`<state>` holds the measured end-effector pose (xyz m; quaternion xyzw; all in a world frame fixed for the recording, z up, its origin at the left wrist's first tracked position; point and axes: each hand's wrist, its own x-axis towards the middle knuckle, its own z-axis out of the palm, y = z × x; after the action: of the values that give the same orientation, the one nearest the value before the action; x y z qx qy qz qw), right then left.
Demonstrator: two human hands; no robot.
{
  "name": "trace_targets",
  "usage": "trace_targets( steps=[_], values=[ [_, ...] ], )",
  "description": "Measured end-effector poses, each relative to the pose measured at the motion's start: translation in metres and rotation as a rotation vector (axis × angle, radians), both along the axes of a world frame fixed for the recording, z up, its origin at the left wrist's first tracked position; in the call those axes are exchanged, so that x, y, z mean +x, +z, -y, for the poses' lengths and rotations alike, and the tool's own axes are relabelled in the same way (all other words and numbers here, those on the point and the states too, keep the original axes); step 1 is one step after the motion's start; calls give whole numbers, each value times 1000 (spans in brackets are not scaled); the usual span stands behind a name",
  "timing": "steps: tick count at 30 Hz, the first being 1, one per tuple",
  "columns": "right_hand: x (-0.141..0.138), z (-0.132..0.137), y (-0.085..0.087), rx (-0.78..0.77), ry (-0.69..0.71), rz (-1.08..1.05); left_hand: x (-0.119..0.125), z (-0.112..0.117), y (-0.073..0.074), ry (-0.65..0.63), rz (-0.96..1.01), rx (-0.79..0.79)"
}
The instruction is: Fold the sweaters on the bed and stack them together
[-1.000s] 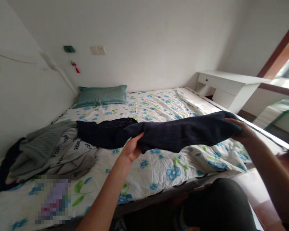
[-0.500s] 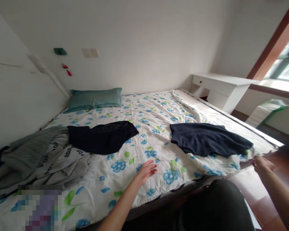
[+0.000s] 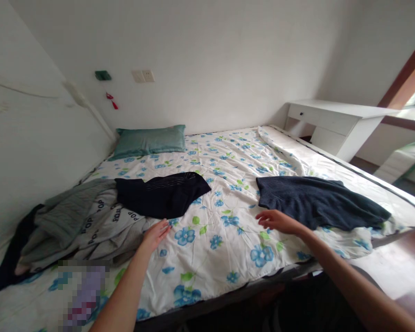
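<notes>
My left hand is open and holds nothing, close to the near edge of a dark navy knitted garment. Left of it lies a heap of grey clothes, one piece printed with "POP". My right hand hangs open, fingers slightly bent, at the near left edge of a second dark navy garment, which is spread flat. Whether its fingers touch that cloth I cannot tell. Both garments rest on a white sheet with blue flowers.
A green pillow lies at the far left of the bed, against the wall. Beyond the right side stands a white desk. A blurred-out purple item is at the near left. The bed's dark near edge runs before my legs.
My left hand has moved left towards the navy knitted garment. My right hand has come in from beyond the bed's right edge to the spread garment. The view has turned slightly left.
</notes>
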<state>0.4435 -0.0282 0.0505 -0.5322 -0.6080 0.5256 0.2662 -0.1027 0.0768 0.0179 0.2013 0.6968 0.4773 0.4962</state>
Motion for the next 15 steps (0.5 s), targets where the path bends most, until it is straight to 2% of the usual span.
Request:
trace_targets(
  steps=[3, 5, 7, 9, 12, 15],
  values=[
    [-66, 19, -17, 72, 177, 71, 18, -20, -5, 15, -34, -33],
    [-90, 30, -25, 82, 275, 119, 30, -30, -6, 30, -65, -53],
    [-99, 35, -29, 90, 329, 168, 41, -37, -4, 32, -87, -68],
    [-100, 30, -30, 97, 295, 215, 52, -39, 3, 2, -89, -73],
    [-96, 14, -29, 91, 177, 229, 78, -33, 17, -118, -60, -67],
    [-96, -3, -30, 65, 34, 144, 126, -3, 22, -284, -13, -60]
  ],
)
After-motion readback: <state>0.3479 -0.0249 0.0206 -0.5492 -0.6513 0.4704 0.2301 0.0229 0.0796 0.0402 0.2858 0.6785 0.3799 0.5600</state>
